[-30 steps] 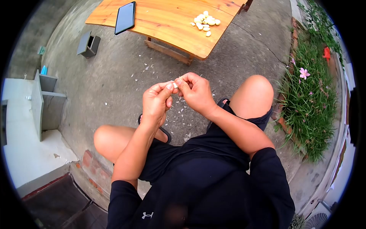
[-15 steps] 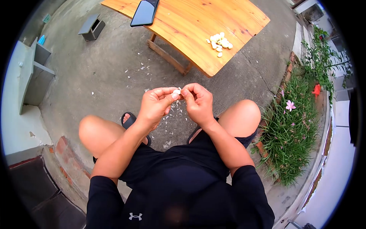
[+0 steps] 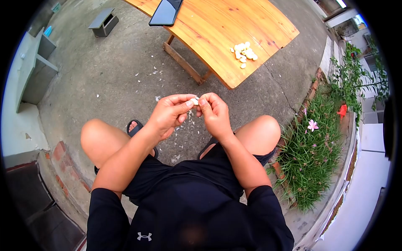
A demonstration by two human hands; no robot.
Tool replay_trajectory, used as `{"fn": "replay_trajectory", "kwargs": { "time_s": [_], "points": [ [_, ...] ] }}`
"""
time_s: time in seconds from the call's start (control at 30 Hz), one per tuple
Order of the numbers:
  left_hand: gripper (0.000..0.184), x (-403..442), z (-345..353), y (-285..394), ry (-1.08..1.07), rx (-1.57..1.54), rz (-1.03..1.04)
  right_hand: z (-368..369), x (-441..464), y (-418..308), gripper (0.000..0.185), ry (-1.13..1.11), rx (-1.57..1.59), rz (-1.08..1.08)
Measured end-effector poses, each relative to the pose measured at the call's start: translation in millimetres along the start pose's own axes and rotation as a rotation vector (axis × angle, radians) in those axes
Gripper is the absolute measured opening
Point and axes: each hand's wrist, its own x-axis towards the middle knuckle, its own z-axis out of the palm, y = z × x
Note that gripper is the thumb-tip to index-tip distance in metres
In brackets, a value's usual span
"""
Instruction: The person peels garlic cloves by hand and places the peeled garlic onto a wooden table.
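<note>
A small white garlic clove [image 3: 195, 101] is pinched between the thumb and fingers of my left hand [image 3: 169, 113]. My right hand [image 3: 215, 115] meets it from the other side, its thumb and forefinger closed on the clove's right end. Both hands are above the concrete ground between my knees, in front of the wooden table [image 3: 209, 35]. On the table's near right part lies a pile of peeled cloves [image 3: 244, 52].
A phone [image 3: 166, 12] lies at the table's left edge. White peel scraps [image 3: 176, 158] are scattered on the ground around my sandals. A grey box [image 3: 103, 22] stands at the upper left. Grass with pink flowers [image 3: 312, 167] grows at the right.
The view has shifted, so the table and cloves appear farther right and lower. My hands stay together on the small clove, with slight changes in finger position.
</note>
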Motion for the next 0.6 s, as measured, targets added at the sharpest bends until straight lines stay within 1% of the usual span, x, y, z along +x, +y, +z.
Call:
{"fn": "replay_trajectory", "kwargs": {
  "time_s": [0.1,0.2,0.3,0.4,0.6],
  "points": [
    [0.024,0,1,2,-0.027,0.002,-0.05,0,-3,-9,0.011,0.066,-0.299,-0.122],
    [0.023,0,1,2,-0.053,-0.007,-0.069,1,0,-13,0.01,0.131,-0.349,-0.267],
    [0.024,1,0,2,-0.087,-0.044,-0.078,-3,2,-11,0.009,0.119,-0.384,-0.343],
    [0.027,1,-1,2,-0.122,-0.094,-0.074,-2,1,-16,0.013,0.107,-0.356,-0.33],
    [0.035,2,-3,1,-0.224,-0.136,0.015,-2,-2,-18,0.01,0.079,-0.135,-0.217]
  ]
}}
